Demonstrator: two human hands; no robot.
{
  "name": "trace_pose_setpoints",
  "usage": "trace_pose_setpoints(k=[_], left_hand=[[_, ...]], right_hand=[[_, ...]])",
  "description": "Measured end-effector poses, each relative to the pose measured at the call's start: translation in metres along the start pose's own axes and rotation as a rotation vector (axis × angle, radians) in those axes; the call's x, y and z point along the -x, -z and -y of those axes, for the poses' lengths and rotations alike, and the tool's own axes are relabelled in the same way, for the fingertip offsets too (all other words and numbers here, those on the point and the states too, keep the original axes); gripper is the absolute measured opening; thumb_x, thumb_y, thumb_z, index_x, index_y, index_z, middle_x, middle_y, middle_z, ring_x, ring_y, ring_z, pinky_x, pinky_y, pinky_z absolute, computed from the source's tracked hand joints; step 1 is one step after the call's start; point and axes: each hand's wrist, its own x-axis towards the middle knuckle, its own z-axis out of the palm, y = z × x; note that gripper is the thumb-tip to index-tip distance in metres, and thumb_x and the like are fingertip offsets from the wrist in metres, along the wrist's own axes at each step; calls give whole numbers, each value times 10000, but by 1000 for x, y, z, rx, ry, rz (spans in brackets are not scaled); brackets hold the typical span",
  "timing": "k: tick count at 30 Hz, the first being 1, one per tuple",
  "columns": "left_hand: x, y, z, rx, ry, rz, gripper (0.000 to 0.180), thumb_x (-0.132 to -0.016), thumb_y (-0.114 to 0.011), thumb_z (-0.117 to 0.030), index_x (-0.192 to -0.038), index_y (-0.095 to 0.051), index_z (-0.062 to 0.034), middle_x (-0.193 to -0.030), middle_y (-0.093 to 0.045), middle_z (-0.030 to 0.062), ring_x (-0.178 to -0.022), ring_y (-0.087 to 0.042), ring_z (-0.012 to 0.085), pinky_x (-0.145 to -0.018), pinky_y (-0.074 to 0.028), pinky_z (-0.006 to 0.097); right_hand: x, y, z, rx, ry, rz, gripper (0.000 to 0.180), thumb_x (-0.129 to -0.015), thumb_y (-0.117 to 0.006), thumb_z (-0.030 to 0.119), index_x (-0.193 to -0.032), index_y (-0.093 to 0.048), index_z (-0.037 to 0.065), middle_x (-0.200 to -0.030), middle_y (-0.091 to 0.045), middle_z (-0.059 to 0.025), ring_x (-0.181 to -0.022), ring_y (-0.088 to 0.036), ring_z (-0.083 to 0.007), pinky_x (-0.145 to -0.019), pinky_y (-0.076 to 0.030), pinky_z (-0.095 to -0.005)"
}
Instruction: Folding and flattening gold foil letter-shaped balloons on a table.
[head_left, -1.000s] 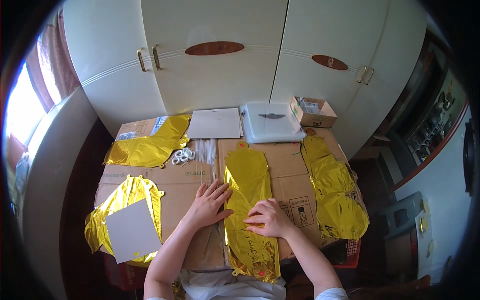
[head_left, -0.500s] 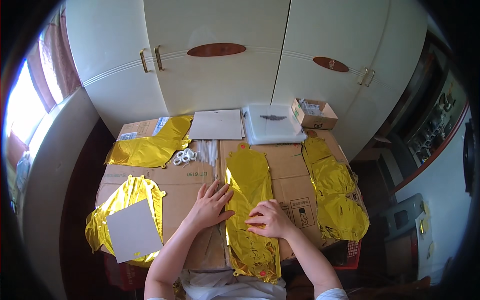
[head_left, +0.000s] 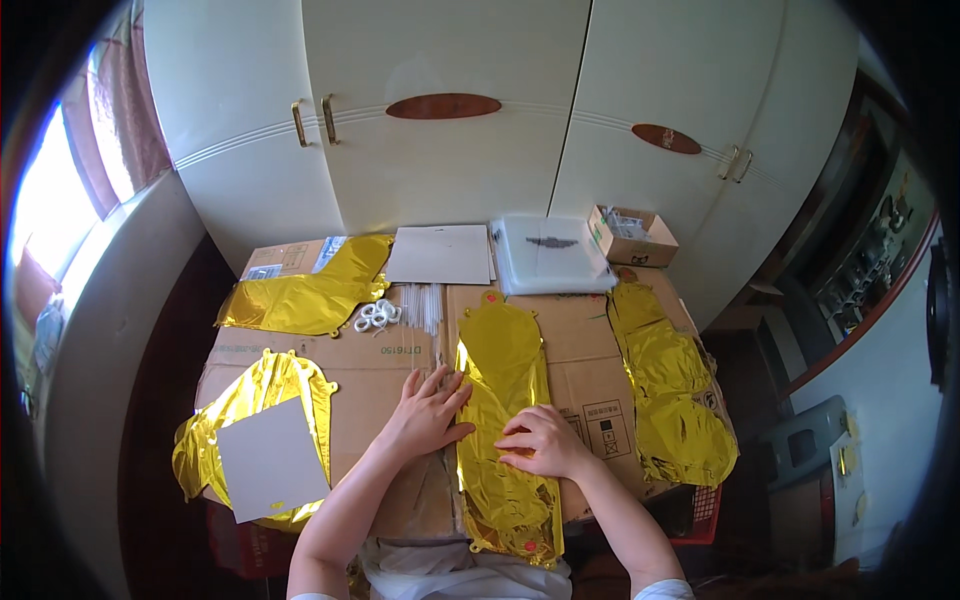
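A flat, uninflated gold foil balloon [head_left: 505,365] lies lengthwise before me, its lower part creased and a small red mark near each end. My left hand [head_left: 428,412] rests on its left edge with fingers spread, partly on the cardboard. My right hand [head_left: 545,442] is on the right half of the same balloon; its fingers are bent, thumb and fingertips close together on the foil. How much foil is between them is hard to see. On the left, a grey card [head_left: 273,460] covers part of another gold foil balloon [head_left: 285,378].
Cardboard [head_left: 390,365] covers the table. Along the back are a folded gold balloon [head_left: 300,300], white ribbon rolls [head_left: 377,317], clear straws [head_left: 422,308], grey boards [head_left: 440,255], a stack of clear bags [head_left: 550,270] and a small box [head_left: 635,245]. Another gold balloon [head_left: 672,370] lies right.
The whole view has shifted slightly. Both hands keep nearly the same place and pose on the middle balloon, which lies as before.
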Motion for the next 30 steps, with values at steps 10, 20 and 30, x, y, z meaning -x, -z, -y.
trace_pose_setpoints(k=[10, 20, 30], left_hand=[[-2, -4, -5, -26, -11, -63, 643, -863, -626, -466, -1358, -482, -82, -1392, -499, 143, -1391, -338, 328, -1111, -214, 604], [-7, -17, -17, -47, -54, -96, 641, -872, -606, -494, -1345, -506, -72, -1400, -497, 138, -1399, -336, 303, -1077, -232, 640], [-11, -13, -30, -104, -119, -138, 620, -898, -580, -462, -1366, -484, -67, -1465, -439, 133, -1427, -301, 282, -1104, -227, 594]], right_hand=[[-2, 5, 0, 0, 28, -22, 166, -729, -793, 277, -857, -753, 180, -917, -629, 34, -921, -597, -177, -860, -448, -358], [12, 18, -3, 6, 14, -12, 157, -724, -797, 262, -853, -752, 184, -916, -633, 37, -933, -600, -173, -870, -448, -352], [25, 23, -1, 53, -34, -33, 164, -721, -799, 268, -862, -755, 196, -933, -632, 39, -945, -589, -170, -876, -446, -349]])
